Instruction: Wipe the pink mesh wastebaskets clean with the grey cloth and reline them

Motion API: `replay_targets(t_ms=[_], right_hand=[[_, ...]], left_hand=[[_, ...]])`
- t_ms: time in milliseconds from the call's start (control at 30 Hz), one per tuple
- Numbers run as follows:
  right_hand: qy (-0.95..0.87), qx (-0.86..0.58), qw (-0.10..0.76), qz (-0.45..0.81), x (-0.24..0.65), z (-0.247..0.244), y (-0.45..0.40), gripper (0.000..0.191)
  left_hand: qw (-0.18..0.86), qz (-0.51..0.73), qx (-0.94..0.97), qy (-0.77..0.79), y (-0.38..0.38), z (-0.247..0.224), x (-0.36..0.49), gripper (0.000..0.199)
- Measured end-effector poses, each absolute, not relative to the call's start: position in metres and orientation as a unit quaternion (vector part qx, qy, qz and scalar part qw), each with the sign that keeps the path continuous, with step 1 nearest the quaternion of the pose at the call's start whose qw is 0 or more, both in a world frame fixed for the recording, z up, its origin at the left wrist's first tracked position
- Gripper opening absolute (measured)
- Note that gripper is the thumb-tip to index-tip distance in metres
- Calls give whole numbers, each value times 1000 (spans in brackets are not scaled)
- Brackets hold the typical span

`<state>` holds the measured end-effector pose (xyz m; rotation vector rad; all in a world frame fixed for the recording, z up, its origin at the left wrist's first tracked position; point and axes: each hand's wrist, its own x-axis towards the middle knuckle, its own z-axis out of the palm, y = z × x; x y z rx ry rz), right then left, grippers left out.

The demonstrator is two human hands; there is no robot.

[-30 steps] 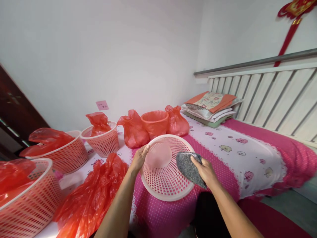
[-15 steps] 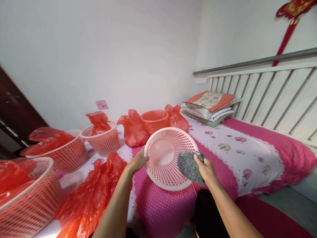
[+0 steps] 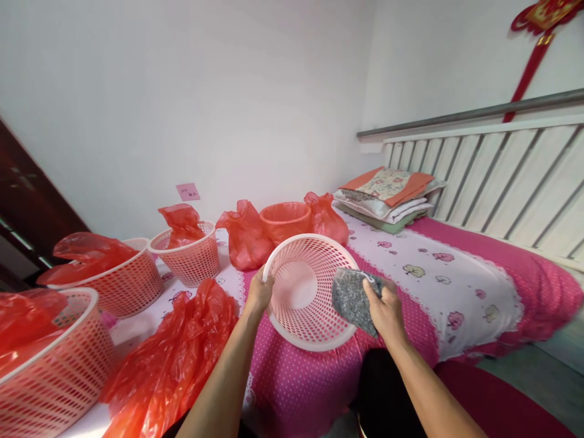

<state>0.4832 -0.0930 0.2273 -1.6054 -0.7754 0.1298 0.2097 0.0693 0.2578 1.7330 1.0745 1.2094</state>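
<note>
A pale pink plastic basket [image 3: 297,286] is tilted toward me over the edge of the bed, so its bare inside and perforated wall show. My left hand [image 3: 260,292] grips its rim on the left side, thumb on the inner side. In my right hand [image 3: 384,305] is a grey speckled cloth [image 3: 353,299], pinched under the thumb. The cloth covers part of the basket's right rim; whether it touches the rim I cannot tell. Beside my left forearm lies a crumpled heap of red plastic bags [image 3: 182,359].
Several pink baskets with red bags in them, one at the near left [image 3: 50,371], stand along the left. A red-lined basket [image 3: 285,216] sits between two red bags by the wall. Folded bedding [image 3: 387,194] is stacked near the white headboard [image 3: 483,182].
My right hand and the cloth have shifted slightly right and up from the basket's inside toward its right rim. The basket has moved slightly left with my left hand.
</note>
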Motion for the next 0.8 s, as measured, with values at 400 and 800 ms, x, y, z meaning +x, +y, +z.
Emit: replay_targets(t_ms=[400, 800], right_hand=[[-376, -572, 675, 276, 420, 219, -51, 46], [-352, -477, 671, 445, 347, 139, 41, 55]], left_hand=[[409, 428, 723, 356, 52, 268, 219, 51], [455, 387, 748, 290, 31, 285, 224, 60]])
